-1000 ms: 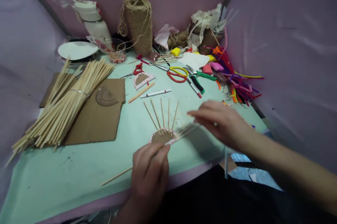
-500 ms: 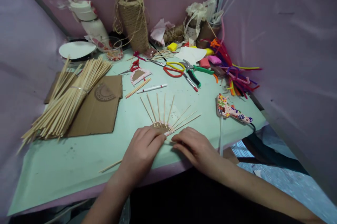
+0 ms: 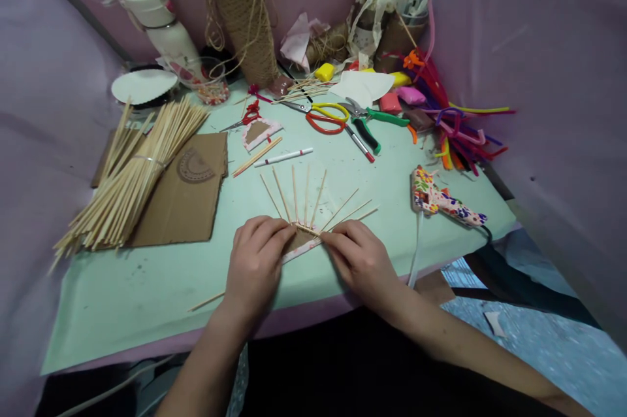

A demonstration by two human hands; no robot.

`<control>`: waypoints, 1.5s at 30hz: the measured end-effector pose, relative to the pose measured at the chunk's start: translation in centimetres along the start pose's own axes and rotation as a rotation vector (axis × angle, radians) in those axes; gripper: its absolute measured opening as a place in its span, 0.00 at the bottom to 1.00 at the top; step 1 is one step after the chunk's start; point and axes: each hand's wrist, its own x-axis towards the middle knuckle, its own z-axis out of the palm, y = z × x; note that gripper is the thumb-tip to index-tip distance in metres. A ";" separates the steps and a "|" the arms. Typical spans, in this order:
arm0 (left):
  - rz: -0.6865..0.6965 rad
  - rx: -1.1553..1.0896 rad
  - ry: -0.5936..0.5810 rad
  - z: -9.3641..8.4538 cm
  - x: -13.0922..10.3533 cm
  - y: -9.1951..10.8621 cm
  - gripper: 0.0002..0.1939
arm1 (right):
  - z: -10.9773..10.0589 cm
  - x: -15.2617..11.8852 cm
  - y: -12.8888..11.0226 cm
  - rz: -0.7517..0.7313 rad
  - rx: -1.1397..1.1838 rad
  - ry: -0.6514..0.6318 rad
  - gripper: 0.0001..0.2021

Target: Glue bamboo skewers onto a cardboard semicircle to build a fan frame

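A short wooden stick [image 3: 308,229] spans the gap between my hands, lying across the bases of several thin sticks [image 3: 294,193] that fan outward. Those sticks rise from a small cardboard piece [image 3: 298,244] with a pink-and-white edging. My left hand [image 3: 258,255] is closed, its thumb and fingers pinching the short stick's left end. At the other end, the fingertips of my right hand [image 3: 361,259] pinch it as well. Parts of the cardboard piece are hidden beneath my fingers. Near my left wrist lies a loose stick [image 3: 204,302].
A floral glue gun [image 3: 445,201] lies at the right. At the left, a bundle of sticks [image 3: 142,175] rests on a cardboard sheet [image 3: 193,211]. Scissors [image 3: 327,117], pruning shears [image 3: 377,117] and a white pen [image 3: 284,157] lie beyond the fan; a twine-wrapped cylinder [image 3: 245,25] stands behind.
Both hands have shifted up to the base of the fan. The short stick, formerly low between my fingertips, now lies across the fan's base. The camera view has shifted slightly.
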 end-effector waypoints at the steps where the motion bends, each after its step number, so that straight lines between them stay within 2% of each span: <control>1: 0.010 0.010 -0.002 0.0 0.0 0.1 0.10 | 0.0 0.0 0.0 -0.006 -0.002 -0.007 0.10; 15: 0.008 0.069 -0.120 0.4 -0.4 0.2 0.13 | 0.6 0.1 0.1 0.005 -0.065 -0.036 0.11; 24: 0.037 0.193 -0.189 -0.1 -0.3 1.1 0.16 | 0.2 0.1 -0.3 -0.023 -0.223 -0.160 0.13; 33: 0.050 0.254 -0.284 -0.2 -0.6 1.4 0.18 | -0.5 0.4 -0.7 -0.103 -0.345 -0.232 0.14; 45: 0.047 0.284 -0.292 -0.4 -0.4 2.0 0.17 | -0.5 0.8 -1.2 -0.147 -0.451 -0.257 0.12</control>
